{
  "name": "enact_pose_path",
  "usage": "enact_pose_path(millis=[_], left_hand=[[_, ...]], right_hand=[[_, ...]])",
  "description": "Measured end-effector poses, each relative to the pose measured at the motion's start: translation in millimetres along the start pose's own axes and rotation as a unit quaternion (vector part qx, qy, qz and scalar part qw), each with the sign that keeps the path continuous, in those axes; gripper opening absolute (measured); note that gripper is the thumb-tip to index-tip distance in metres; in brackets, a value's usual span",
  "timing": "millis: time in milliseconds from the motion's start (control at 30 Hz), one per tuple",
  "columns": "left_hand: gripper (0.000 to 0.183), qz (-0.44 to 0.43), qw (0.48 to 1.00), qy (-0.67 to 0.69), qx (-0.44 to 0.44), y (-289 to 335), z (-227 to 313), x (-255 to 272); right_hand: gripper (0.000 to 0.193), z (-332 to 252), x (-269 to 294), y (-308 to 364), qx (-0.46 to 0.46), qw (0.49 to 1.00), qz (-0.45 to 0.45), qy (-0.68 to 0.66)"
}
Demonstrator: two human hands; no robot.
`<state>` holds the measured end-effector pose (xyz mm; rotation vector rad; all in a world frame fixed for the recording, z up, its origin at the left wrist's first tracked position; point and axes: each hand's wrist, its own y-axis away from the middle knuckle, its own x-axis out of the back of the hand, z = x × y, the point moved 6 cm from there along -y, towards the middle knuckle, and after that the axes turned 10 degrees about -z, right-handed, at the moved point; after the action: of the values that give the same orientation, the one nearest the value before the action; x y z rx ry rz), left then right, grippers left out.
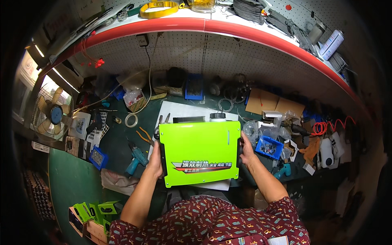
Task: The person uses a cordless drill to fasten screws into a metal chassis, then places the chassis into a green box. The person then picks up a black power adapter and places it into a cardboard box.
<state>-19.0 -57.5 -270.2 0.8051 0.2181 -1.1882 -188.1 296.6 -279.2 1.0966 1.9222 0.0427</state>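
Note:
A boxy green heater unit point(200, 143) with black side edges is in front of my body, its broad green face turned up. On its far edge are a black cap point(217, 116) on a white neck and a dark ribbed part point(188, 120). My left hand point(154, 161) is closed on its left side, and my right hand point(246, 152) grips the right side; the fingers of both are partly hidden behind it. A white sheet point(175, 108) shows beneath and beyond the unit on the dark green bench.
To the left are a teal power drill point(136, 159), orange-handled pliers point(143, 134), a tape roll point(131, 120) and a fan point(55, 112). A blue parts bin point(269, 148) stands right, beside plastic bags. A red-edged shelf point(204, 25) overhangs the back. Green casing parts point(96, 211) sit low left.

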Motion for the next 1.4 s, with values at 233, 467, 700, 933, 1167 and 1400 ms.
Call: enact_pose_path(millis=[233,467,700,933,1167,1400], left_hand=[[0.039,0.034,0.990,0.135,0.005,-41,-47,37],[0.048,0.030,0.993,0.117,-0.017,-65,-69,66],[0.061,-0.034,0.995,0.083,-0.042,-53,-74,75],[0.058,-0.004,0.992,-0.100,-0.079,-48,-76,103],[0.071,0.008,0.991,0.130,0.001,12,-95,84],[0.081,-0.031,0.985,0.167,0.022,9,-114,118]], right_hand=[[0.062,27,24,-8,0.054,0.992,0.097,0.060],[0.063,64,82,-4,0.075,0.992,0.098,-0.007],[0.060,76,59,18,0.084,0.988,0.124,0.033],[0.044,76,64,15,0.054,0.981,0.170,0.077],[0.032,83,110,36,0.105,0.961,0.220,0.133],[0.022,91,128,140,0.001,0.938,0.257,0.233]])
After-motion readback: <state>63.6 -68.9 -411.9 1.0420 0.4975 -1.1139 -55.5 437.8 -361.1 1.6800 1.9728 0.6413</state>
